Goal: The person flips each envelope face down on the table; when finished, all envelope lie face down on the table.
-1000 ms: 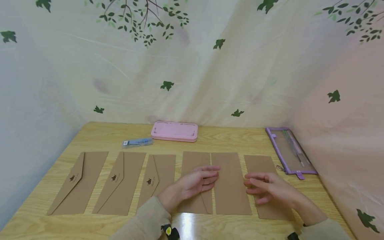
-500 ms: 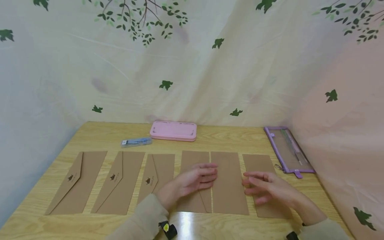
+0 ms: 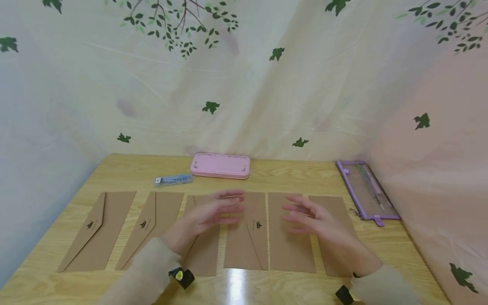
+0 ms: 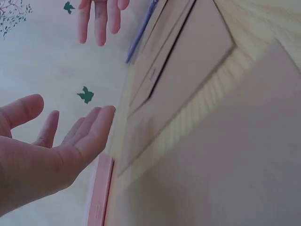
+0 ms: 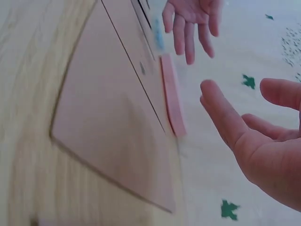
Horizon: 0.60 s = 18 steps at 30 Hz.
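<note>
Left hand (image 3: 211, 212) and right hand (image 3: 315, 218) have both shifted toward nine o'clock. The left now hovers above the third of six brown envelopes (image 3: 206, 254) lying in a row on the table (image 3: 289, 178); the fourth envelope (image 3: 244, 245) now shows its crown mark (image 3: 259, 225). The right hovers over the fifth envelope (image 3: 292, 252) and sixth envelope (image 3: 337, 207). Fingers on each are loosely spread, gripping nothing. From the fourth, a pink case (image 3: 220, 166) sits at eleven o'clock, a blue packet (image 3: 173, 180) at ten; from the right hand, a purple-edged pouch (image 3: 361, 195) at two.
</note>
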Tool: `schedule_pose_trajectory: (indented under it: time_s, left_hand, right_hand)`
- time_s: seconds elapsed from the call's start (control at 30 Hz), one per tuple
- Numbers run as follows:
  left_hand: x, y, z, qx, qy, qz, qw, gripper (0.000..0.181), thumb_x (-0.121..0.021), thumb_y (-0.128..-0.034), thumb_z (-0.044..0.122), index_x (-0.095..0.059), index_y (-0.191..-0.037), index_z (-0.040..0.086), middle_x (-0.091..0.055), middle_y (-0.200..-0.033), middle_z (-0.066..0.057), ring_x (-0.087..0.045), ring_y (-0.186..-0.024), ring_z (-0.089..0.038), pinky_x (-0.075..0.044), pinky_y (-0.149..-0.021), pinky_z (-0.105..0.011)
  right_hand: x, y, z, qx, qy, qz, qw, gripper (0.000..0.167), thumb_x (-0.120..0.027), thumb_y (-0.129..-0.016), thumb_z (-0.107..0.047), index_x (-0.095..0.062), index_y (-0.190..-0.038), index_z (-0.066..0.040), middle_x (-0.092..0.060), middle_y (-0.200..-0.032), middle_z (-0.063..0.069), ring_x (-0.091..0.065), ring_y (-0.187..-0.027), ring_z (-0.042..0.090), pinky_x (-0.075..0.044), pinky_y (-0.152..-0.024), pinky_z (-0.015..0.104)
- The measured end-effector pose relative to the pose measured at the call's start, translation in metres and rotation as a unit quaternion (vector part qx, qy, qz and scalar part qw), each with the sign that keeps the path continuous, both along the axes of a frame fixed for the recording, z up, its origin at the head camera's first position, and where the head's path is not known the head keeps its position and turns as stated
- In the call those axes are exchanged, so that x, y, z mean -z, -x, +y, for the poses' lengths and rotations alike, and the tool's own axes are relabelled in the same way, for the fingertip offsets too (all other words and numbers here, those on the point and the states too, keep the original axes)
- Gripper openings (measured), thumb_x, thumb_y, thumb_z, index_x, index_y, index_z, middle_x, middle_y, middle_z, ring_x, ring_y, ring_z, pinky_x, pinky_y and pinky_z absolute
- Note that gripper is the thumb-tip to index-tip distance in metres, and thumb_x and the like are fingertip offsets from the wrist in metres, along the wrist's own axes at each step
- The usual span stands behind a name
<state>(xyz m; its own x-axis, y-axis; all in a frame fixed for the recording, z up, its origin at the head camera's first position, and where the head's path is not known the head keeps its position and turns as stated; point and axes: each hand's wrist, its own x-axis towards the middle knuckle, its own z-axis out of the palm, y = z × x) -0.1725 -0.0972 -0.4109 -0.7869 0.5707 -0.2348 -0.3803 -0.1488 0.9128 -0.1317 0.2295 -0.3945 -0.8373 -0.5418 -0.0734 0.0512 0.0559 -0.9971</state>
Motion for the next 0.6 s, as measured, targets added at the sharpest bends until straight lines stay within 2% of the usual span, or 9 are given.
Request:
schedule_pose_trajectory:
  time_s: [0.1,0.2,0.33,0.6]
  left_hand:
    - [0.005,-0.004,-0.011,-0.001,0.015,-0.003,0.9999,0.057,-0.053,-0.1055,0.014,-0.03,-0.155,-0.004,-0.031,-0.159,-0.025,-0.035,-0.143,-0.045,-0.037,-0.112,-0.06]
    - [0.01,-0.008,-0.017,-0.007,0.029,-0.004,0.9995,0.056,-0.053,-0.1052,0.013,-0.032,-0.154,-0.004,-0.031,-0.159,-0.025,-0.034,-0.144,-0.045,-0.039,-0.11,-0.058]
    - [0.016,-0.014,-0.019,-0.019,0.035,-0.009,0.9992,0.056,-0.054,-0.1043,0.012,-0.033,-0.154,-0.004,-0.031,-0.158,-0.025,-0.031,-0.145,-0.043,-0.04,-0.11,-0.057]
    - [0.014,-0.02,-0.02,-0.03,0.039,-0.008,0.9988,0.057,-0.056,-0.1034,0.014,-0.034,-0.153,-0.005,-0.028,-0.157,-0.027,-0.034,-0.142,-0.042,-0.036,-0.112,-0.059]
  right_hand:
    - [0.009,0.002,-0.018,0.002,0.009,-0.025,0.9997,0.064,-0.055,-0.106,-0.013,-0.021,-0.157,0.006,-0.023,-0.157,0.036,-0.042,-0.134,0.052,-0.048,-0.103,0.053]
    - [0.015,0.005,-0.032,0.009,0.006,-0.049,0.9987,0.068,-0.059,-0.104,-0.016,-0.022,-0.158,0.002,-0.021,-0.161,0.031,-0.038,-0.138,0.051,-0.045,-0.106,0.053]
    - [0.019,0.006,-0.041,0.013,-0.001,-0.06,0.9981,0.07,-0.061,-0.103,-0.017,-0.022,-0.159,0.001,-0.02,-0.162,0.029,-0.034,-0.142,0.048,-0.044,-0.107,0.051]
    - [0.022,0.006,-0.051,0.014,0.012,-0.092,0.9956,0.072,-0.063,-0.101,-0.017,-0.022,-0.158,0.003,-0.014,-0.163,0.029,-0.027,-0.145,0.048,-0.046,-0.106,0.048]
